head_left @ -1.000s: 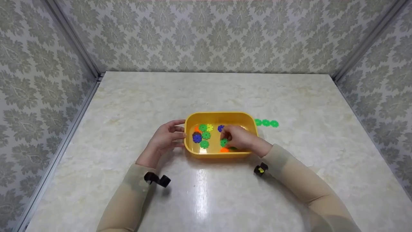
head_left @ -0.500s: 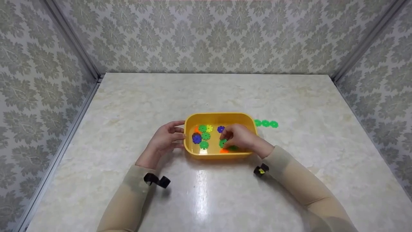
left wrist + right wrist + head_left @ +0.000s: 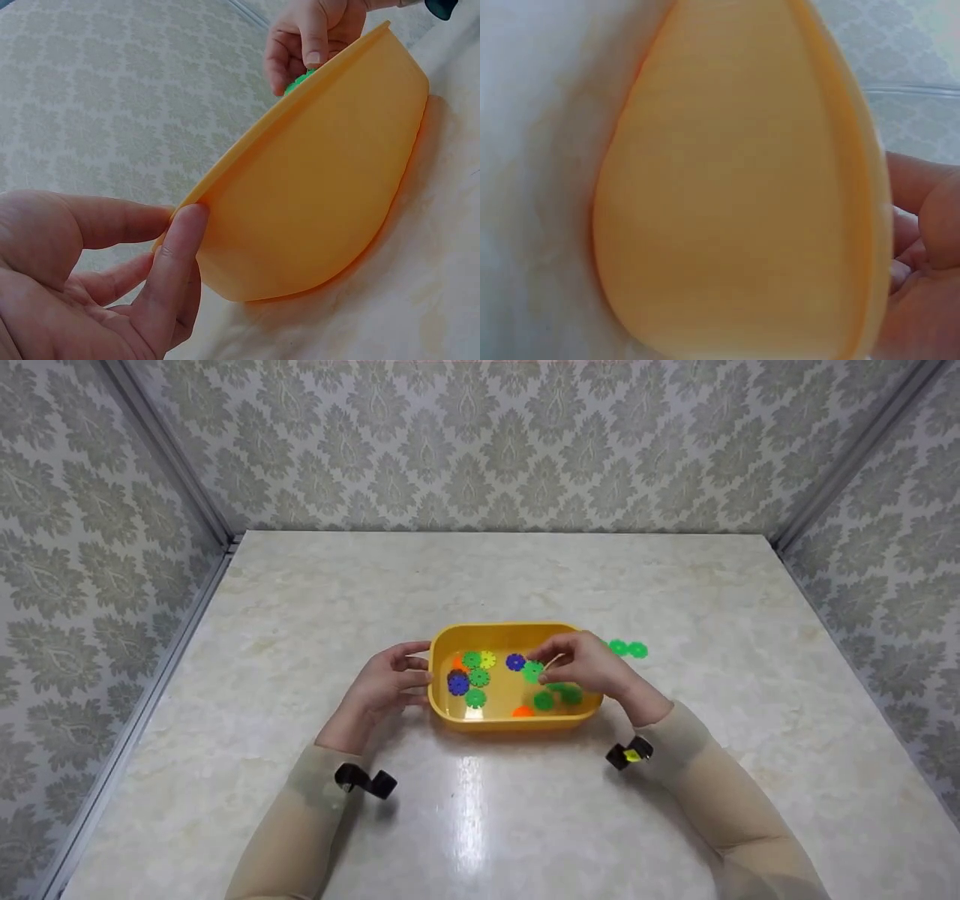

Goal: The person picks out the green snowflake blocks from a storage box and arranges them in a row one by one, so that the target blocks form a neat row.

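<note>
A yellow plastic tub holds several notched, flower-shaped plastic discs. My left hand grips the tub's left end; in the left wrist view, fingertips meet at its rim. Over the tub's right half, my right hand pinches a green snowflake disc between thumb and fingers. In the right wrist view the tub's outer wall hides the fingertips and the disc. Right below the hand lie more green discs, with a blue disc just left of the held one.
Green, yellow, orange and blue discs gather in the tub's left half. An orange disc lies by the near wall. Outside, joined green discs lie right of the tub on the marbled table. Patterned walls enclose the table.
My right hand has risen from the tub's floor and moved up and right, carrying a green disc. Green discs beneath it have come into sight. The left hand stays at the tub.
</note>
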### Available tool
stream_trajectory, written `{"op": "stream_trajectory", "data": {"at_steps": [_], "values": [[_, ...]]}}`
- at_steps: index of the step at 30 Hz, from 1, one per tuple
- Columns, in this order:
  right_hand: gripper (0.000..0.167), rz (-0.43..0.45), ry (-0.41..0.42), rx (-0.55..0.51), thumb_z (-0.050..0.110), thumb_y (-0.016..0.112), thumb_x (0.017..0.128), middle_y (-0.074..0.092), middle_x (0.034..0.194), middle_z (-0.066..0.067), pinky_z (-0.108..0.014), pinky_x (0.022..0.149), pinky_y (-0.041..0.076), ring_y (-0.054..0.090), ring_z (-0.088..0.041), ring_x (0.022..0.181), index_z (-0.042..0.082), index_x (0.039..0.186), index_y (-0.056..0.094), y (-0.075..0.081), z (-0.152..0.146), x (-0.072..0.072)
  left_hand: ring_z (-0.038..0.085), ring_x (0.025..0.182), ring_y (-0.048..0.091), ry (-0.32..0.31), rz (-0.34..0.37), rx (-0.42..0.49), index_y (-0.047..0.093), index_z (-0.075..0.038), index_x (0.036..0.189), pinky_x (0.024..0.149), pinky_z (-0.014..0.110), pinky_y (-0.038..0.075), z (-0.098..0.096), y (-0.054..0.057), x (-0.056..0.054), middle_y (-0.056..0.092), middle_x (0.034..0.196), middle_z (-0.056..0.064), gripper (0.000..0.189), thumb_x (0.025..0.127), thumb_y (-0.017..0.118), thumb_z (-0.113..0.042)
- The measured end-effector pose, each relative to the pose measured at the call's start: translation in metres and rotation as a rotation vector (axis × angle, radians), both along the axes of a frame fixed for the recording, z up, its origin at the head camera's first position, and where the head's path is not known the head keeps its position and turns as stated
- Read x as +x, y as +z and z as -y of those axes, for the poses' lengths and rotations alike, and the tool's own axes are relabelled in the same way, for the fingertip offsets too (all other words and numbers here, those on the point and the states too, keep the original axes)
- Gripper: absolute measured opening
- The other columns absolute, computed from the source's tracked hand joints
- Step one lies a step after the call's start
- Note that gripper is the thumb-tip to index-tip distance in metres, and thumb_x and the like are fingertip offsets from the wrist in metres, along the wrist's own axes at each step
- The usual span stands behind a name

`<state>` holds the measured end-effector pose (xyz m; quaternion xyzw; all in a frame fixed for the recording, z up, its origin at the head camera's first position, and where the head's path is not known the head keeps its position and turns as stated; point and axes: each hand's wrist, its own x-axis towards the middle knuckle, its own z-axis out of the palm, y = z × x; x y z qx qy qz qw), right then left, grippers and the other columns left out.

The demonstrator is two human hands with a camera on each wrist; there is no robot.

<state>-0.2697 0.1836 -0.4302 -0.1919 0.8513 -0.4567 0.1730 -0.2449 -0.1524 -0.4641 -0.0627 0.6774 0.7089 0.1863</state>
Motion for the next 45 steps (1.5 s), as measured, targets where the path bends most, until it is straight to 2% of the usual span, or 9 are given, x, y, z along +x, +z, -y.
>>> {"op": "stream_trajectory", "data": {"at_steps": [5,14,18,24,31,39,45], "values": [[0.036,0.036,-0.058,-0.018,0.014,0.080,0.090,0.071,0.119,-0.011,-0.023,0.084,0.061,0.072,-0.015,0.092,0.006,0.124,0.073,0.002,-0.016,-0.001,0.017,0.084,0.068,-0.001,0.001,-0.007,0.049,-0.011,0.150,0.070,0.030,0.065,0.000,-0.001,-0.001,0.058,0.118,0.010,0.063,0.093,0.069,0.004],[0.037,0.077,-0.170,-0.092,0.012,0.079,0.091,0.070,0.123,-0.012,-0.023,0.085,0.062,0.073,-0.012,0.093,0.006,0.126,0.071,0.006,-0.049,-0.006,0.018,0.089,0.067,-0.003,0.002,-0.014,0.049,-0.012,0.150,0.071,0.031,0.065,0.001,-0.001,-0.001,0.058,0.119,0.011,0.063,0.093,0.069,0.004],[0.039,0.070,-0.223,-0.089,0.014,0.080,0.090,0.071,0.124,-0.011,-0.022,0.086,0.061,0.074,-0.010,0.093,0.006,0.127,0.071,0.005,-0.065,-0.009,0.018,0.090,0.067,-0.002,0.002,-0.014,0.049,-0.012,0.150,0.071,0.030,0.065,0.000,-0.001,-0.001,0.058,0.120,0.011,0.063,0.093,0.069,0.004],[0.042,0.058,-0.280,-0.093,0.013,0.079,0.090,0.069,0.123,-0.005,-0.021,0.087,0.060,0.072,-0.006,0.094,0.002,0.130,0.069,0.003,-0.088,-0.012,0.016,0.082,0.067,0.008,0.008,-0.026,0.051,-0.016,0.149,0.070,0.030,0.065,0.000,-0.001,-0.001,0.058,0.120,0.009,0.061,0.093,0.069,0.002],[0.046,0.055,-0.340,-0.107,0.013,0.075,0.093,0.070,0.118,0.003,-0.023,0.089,0.061,0.071,-0.002,0.093,0.000,0.136,0.064,-0.003,-0.117,-0.016,0.017,0.083,0.067,0.012,0.019,-0.019,0.051,-0.015,0.149,0.072,0.031,0.065,0.000,-0.002,-0.001,0.058,0.120,0.009,0.061,0.093,0.070,0.001],[0.055,0.097,-0.467,-0.097,0.019,0.075,0.095,0.062,0.111,0.008,-0.014,0.085,0.057,0.066,0.001,0.092,0.002,0.144,0.058,-0.013,-0.144,-0.028,0.017,0.085,0.066,0.005,0.023,-0.018,0.051,-0.015,0.149,0.071,0.031,0.065,0.001,-0.001,-0.002,0.057,0.123,0.010,0.061,0.093,0.070,0.001],[0.054,0.124,-0.489,-0.147,0.013,0.070,0.098,0.061,0.110,0.010,-0.017,0.091,0.058,0.068,0.003,0.092,-0.003,0.147,0.052,-0.026,-0.161,-0.033,0.017,0.085,0.066,0.001,0.033,-0.027,0.050,-0.017,0.149,0.073,0.031,0.065,0.000,-0.001,-0.002,0.057,0.124,0.011,0.061,0.094,0.070,0.001]]}}
